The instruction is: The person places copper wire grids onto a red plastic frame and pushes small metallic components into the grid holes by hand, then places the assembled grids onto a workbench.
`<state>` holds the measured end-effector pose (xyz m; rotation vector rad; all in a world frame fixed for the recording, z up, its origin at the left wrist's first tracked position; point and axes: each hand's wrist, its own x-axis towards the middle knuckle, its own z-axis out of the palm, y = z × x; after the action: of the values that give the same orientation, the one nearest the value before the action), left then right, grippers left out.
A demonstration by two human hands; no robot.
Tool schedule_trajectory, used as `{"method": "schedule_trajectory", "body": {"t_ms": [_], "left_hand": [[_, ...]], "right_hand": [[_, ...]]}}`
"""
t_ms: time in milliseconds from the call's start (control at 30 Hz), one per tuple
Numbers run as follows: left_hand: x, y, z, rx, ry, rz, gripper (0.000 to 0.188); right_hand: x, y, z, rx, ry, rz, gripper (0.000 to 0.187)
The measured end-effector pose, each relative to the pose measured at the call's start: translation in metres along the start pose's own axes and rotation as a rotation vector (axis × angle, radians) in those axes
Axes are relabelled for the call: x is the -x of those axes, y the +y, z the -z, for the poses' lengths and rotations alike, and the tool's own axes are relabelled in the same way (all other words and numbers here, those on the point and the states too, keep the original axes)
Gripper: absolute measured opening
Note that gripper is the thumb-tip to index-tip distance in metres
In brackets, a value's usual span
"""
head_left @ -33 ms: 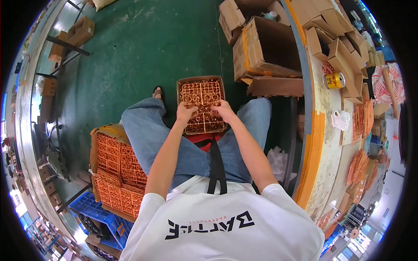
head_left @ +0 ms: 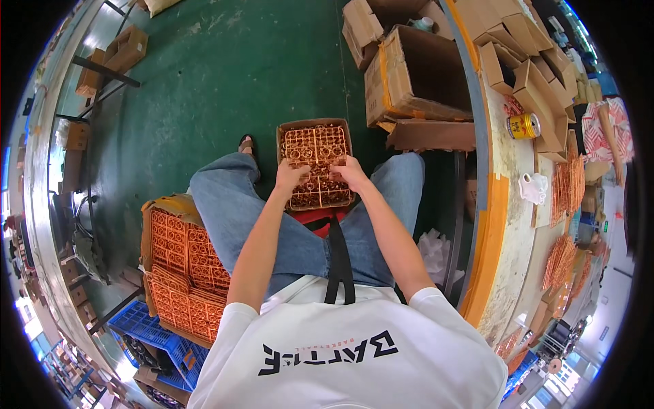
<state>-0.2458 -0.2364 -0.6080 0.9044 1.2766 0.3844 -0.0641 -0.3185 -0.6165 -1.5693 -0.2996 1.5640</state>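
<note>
A small cardboard box (head_left: 280,131) stands between my knees, filled with small copper-orange pieces. Over its far half lies an orange lattice frame (head_left: 315,140) with rings set in its grid, like a moulded plastic sprue. My left hand (head_left: 291,175) grips the near left part of this frame, its fingers bent inward. On the opposite side my right hand (head_left: 349,173) is closed on the near right part. Both hands are inside the box's outline, and their fingertips are partly hidden among the orange pieces.
At my left, a larger carton (head_left: 178,202) holds stacked orange frames, beside a blue plastic crate (head_left: 139,324). Open cardboard boxes (head_left: 388,82) stand ahead on the right. A workbench with an orange-taped edge (head_left: 487,238) runs along my right, bearing a yellow can (head_left: 523,126).
</note>
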Motion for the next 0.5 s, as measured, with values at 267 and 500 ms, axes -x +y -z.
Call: {"method": "schedule_trajectory", "body": {"t_ms": [267,500], "left_hand": [[-0.008,-0.010,0.019,-0.019,-0.067,0.052,0.027],[-0.003,0.002,0.012,-0.024,-0.231,0.184,0.033]], "right_hand": [[0.017,-0.021,-0.009,-0.220,-0.072,0.000,0.023],[0.010,-0.031,0.014,-0.172,-0.049,-0.026,0.023]]}}
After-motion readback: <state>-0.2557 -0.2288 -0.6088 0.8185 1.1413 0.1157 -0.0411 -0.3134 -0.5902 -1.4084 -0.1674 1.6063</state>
